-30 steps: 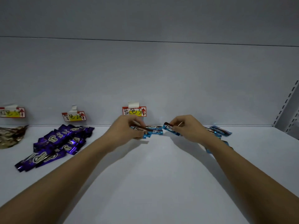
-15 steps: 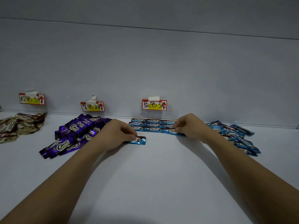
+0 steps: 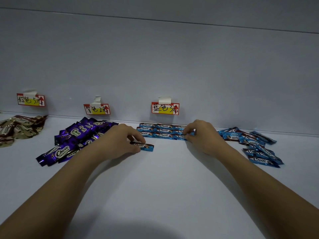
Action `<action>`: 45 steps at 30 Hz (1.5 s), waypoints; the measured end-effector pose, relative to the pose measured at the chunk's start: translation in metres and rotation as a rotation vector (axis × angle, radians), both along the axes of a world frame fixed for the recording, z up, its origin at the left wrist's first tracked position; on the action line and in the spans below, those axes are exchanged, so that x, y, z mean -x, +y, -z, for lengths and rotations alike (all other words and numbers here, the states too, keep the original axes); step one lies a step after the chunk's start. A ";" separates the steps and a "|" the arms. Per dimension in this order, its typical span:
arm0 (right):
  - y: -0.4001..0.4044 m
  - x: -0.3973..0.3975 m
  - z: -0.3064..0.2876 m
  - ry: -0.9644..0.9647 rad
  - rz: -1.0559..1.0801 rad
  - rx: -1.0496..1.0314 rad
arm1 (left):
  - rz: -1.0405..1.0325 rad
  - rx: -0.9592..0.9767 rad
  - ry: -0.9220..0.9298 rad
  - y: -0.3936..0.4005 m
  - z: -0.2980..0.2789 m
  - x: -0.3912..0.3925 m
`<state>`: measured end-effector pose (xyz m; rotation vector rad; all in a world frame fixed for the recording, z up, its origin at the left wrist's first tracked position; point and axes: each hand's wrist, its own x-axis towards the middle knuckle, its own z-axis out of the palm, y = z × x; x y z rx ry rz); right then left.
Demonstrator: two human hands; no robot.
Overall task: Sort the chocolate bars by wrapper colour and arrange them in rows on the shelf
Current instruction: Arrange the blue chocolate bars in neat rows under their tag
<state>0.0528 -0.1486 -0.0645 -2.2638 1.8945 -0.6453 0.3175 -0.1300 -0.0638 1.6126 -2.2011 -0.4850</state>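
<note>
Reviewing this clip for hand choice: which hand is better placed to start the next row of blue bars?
Left, probably. The left hand already pinches a blue bar lying just in front of the arranged blue rows, at their left end. The right hand is busy pinching the front row's right-end bar.

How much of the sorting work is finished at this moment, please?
Done: three blue rows under the blue label. In hand: left hand pinches one blue bar; right hand pinches a front-row bar. Left: loose blue bars, purple heap, gold heap.
</note>
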 end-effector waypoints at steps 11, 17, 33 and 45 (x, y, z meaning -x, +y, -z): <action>0.025 -0.029 0.006 0.019 -0.404 -0.141 | -0.025 0.199 0.004 -0.007 0.017 0.004; 0.025 -0.029 0.005 0.015 -0.416 -0.153 | -0.061 0.250 0.011 -0.011 0.021 0.003; 0.025 -0.026 0.003 -0.034 -0.418 -0.181 | -0.110 0.277 0.078 -0.010 0.020 0.006; 0.005 0.082 -0.039 -0.272 -0.032 -0.092 | 0.044 0.242 0.127 0.003 -0.007 0.119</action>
